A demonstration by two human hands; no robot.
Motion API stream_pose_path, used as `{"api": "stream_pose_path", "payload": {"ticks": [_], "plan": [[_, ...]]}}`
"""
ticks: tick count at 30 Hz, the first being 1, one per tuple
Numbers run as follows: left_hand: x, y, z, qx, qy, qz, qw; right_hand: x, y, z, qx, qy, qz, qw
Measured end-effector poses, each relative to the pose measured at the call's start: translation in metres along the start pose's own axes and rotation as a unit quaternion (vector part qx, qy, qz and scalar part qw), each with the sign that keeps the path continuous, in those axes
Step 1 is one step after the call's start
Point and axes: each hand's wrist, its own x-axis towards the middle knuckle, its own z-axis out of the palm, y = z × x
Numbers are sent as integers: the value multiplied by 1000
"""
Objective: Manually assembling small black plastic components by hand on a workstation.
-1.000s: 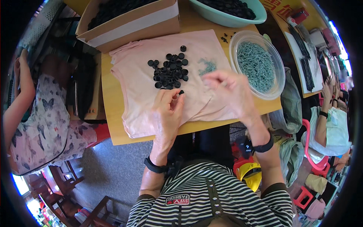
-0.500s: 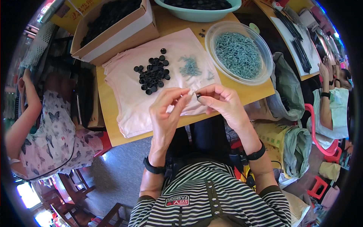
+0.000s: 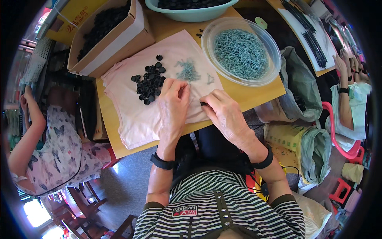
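My right hand (image 3: 225, 113) pinches a small black round cap (image 3: 203, 103) between thumb and fingers, above the near right edge of a pale pink cloth (image 3: 131, 115). My left hand (image 3: 172, 104) is over the cloth with its fingertips drawn together; whatever they hold, if anything, is hidden. Just beyond it lies a loose pile of black caps (image 3: 150, 81), some showing their hollow side. To the right of that pile sits a small heap of grey-green screws (image 3: 188, 71), with a few stray screws (image 3: 210, 79) beside it.
A clear round tub (image 3: 274, 65) full of screws stands on the yellow table (image 3: 254, 93) at right. Far left is a cardboard box (image 3: 119, 44) of black pieces; a pale green basin (image 3: 191, 15) sits at the back. People sit on both sides, and open sacks (image 3: 300, 87) stand at right.
My hands have come apart after nearly meeting at the fingertips. The left has moved toward the heaps with its fingers closing; the right has turned downward, still pinching the cap. The view has shifted slightly.
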Motion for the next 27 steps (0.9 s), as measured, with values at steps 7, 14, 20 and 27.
{"api": "stream_pose_path", "payload": {"ticks": [7,14,20,27], "plan": [[-17,-1,-24,-337,-57,-169,924,-1,4,-8,195,-8,101,975],[-32,22,-50,-529,-37,-212,821,3,-11,-32,551,-87,264,787],[-43,38,-62,-592,-15,-227,773,3,-23,-31,645,-105,303,694],[-52,34,-61,-593,8,-144,792,5,-39,-22,658,-124,277,689]]}}
